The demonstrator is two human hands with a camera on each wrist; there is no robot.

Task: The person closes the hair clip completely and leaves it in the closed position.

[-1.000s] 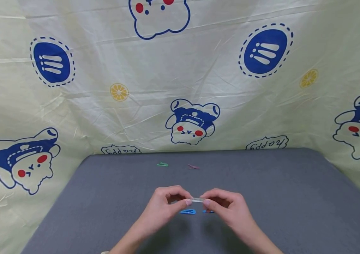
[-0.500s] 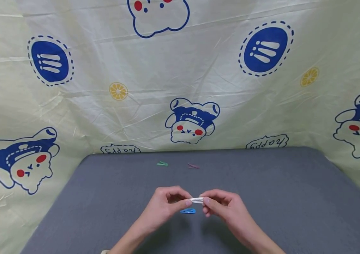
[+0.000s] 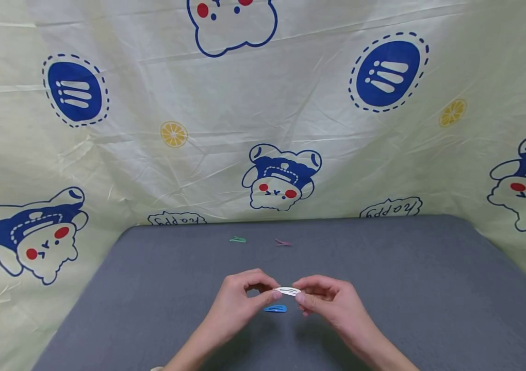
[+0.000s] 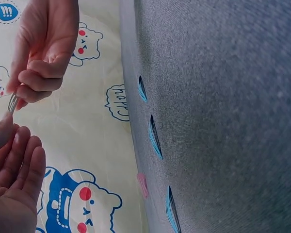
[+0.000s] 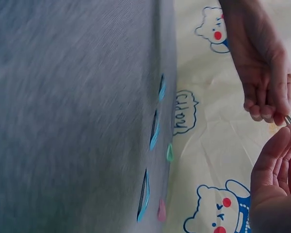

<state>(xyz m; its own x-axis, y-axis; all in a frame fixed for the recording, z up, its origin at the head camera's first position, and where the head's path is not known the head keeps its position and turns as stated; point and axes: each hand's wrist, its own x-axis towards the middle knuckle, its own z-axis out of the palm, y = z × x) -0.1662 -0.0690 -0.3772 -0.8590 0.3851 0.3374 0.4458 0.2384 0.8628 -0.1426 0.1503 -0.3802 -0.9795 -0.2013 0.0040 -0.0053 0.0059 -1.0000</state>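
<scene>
Both hands pinch a white snap hair clip (image 3: 288,291), one at each end, and hold it level above the table. My left hand (image 3: 244,299) has its thumb and fingertips on the clip's left end. The right end sits between thumb and fingers of my right hand (image 3: 332,300). In the head view the clip's slotted face shows, tilted towards the camera. A blue snap hair clip (image 3: 275,308) lies just below the hands in that view. From the left wrist, the held clip appears as a thin strip between the two hands.
Blue snap clips lie in a row on the grey table (image 3: 407,288); the left wrist view shows a middle blue clip (image 4: 155,138). Further back are a green clip (image 3: 237,239) and a pink clip (image 3: 283,243). A printed cloth (image 3: 216,170) hangs behind the table.
The white clip has turned from nearly edge-on so that its slotted face shows. The right hand's fingers shifted slightly and now cover the right blue clip in the head view.
</scene>
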